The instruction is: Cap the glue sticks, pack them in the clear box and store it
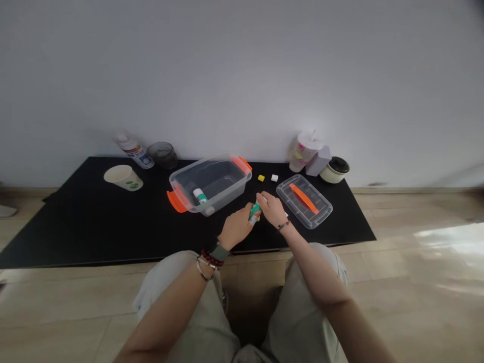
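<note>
My left hand is wrapped round a small green and white tube. At the tube's upper end, the fingers of my right hand are pinched together on its white top. To the left stands a clear plastic box with orange handles, and a similar green and white tube lies inside it. Beyond my hands are a yellow block and a white block. Something yellow and something white show partly beside and under my hands. A clear lid with an orange handle lies to the right.
On the black table, a paper cup, a spray can and a dark glass stand at the left. A lidded cup, a pale box and a cream pot stand at the back right, near the wall.
</note>
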`<state>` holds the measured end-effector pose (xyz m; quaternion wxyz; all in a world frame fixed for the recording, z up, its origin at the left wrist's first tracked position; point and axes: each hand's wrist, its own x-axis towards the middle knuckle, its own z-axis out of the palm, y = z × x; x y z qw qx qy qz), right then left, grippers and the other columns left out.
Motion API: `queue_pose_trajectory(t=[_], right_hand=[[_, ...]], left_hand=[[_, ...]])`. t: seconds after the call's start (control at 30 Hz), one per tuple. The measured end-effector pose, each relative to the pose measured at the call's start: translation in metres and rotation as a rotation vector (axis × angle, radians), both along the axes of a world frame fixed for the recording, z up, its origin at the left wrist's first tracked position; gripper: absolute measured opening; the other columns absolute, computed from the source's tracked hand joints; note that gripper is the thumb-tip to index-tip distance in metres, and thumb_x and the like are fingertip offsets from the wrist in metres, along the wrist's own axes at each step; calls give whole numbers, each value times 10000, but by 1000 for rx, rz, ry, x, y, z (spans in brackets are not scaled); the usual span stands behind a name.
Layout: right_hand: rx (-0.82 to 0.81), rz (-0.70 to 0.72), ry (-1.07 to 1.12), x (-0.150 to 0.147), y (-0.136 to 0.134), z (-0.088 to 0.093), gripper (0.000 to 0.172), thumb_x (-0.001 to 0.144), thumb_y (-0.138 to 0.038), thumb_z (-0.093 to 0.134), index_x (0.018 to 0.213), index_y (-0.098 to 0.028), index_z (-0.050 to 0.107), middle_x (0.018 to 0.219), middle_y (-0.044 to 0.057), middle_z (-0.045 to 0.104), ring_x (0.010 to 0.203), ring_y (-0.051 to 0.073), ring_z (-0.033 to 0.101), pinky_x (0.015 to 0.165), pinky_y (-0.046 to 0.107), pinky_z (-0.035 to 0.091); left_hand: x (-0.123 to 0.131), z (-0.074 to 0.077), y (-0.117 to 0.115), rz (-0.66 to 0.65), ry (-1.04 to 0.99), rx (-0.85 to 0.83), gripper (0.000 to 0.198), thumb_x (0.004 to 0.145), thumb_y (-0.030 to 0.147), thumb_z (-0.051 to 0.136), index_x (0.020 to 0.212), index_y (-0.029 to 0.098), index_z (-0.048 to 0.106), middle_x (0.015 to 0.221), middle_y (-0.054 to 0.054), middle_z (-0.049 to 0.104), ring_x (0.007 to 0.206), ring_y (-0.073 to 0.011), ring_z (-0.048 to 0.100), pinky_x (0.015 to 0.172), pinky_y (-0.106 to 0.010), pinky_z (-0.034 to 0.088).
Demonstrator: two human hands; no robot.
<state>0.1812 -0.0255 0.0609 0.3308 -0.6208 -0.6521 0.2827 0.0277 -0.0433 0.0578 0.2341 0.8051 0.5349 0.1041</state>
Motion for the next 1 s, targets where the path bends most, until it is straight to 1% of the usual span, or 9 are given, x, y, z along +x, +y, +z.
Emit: queue_pose_trajectory(t=[0.17, 0.27, 0.37, 0.47, 0.57, 0.63, 0.73, 0.87, 1.0], right_hand=[[85, 68, 282, 2, -3, 1, 298, 905, -526, 530, 904, -228, 516, 637, -60, 477, 550, 113, 432, 553, 245, 336], [121, 137, 468, 2, -6, 3, 386, 878, -543, 591, 1090, -245, 466, 705, -54, 520, 544, 111, 452, 537, 248, 380], [159, 204, 606, 2, -7, 5, 469, 920, -601, 496, 1226, -263, 388, 863, -4, 600, 562, 110, 493, 540, 261, 422], [190, 152, 614, 6, -4, 6, 456, 956, -620, 396, 1232, -258, 385, 959, 33, 633, 578, 105, 507, 528, 255, 410], [202, 89, 586, 11, 0, 6, 423, 969, -604, 383, 1194, -249, 419, 911, 18, 622, 564, 98, 491, 538, 250, 408], [212, 82, 581, 14, 1, 5, 411, 974, -597, 383, 1176, -244, 438, 887, 8, 611, 561, 95, 487, 556, 251, 419], [219, 106, 558, 16, 1, 4, 396, 986, -578, 383, 1175, -238, 458, 895, 7, 610, 571, 92, 492, 581, 253, 433], [212, 136, 491, 16, -1, 5, 384, 992, -561, 389, 1183, -240, 480, 907, 10, 617, 595, 97, 510, 614, 260, 450], [209, 141, 486, 17, -1, 5, 356, 992, -542, 408, 1156, -242, 508, 890, 9, 622, 598, 98, 510, 616, 261, 454]], left_hand=[[-6, 11, -1, -29, -201, 224, 396, 972, 323, 463, 1330, 153, 470, 1233, -154, 599, 1168, -283, 573, 1005, -427, 458], [-6, 30, 1, -72, -241, 223, 547, 931, 230, 503, 1456, 192, 354, 1310, -146, 575, 1224, -285, 551, 1040, -436, 438], [-10, 53, 15, -91, -325, 236, 611, 907, 196, 519, 1482, 224, 315, 1403, -127, 529, 1272, -266, 527, 1071, -407, 421], [-28, 73, 49, 91, -386, 319, 615, 891, 236, 570, 1461, 199, 342, 1392, -133, 536, 1214, -262, 555, 1045, -394, 441], [-55, 80, 94, 278, -287, 320, 531, 885, 293, 618, 1381, 218, 445, 1239, -113, 609, 1079, -240, 609, 956, -369, 499], [-71, 74, 121, 353, -201, 216, 524, 878, 320, 650, 1356, 203, 467, 1146, -114, 637, 1005, -238, 635, 870, -343, 533], [-83, 55, 144, 418, -101, -78, 576, 885, 322, 653, 1386, 152, 427, 1135, -150, 651, 874, -227, 670, 688, -299, 555], [-85, 27, 150, 377, 80, -338, 654, 845, 314, 698, 1405, 154, 400, 1212, -180, 652, 795, -221, 701, 589, -268, 539], [-85, 11, 151, 325, 218, -398, 706, 759, 329, 773, 1371, 150, 469, 1206, -182, 681, 823, -252, 721, 592, -264, 535]])
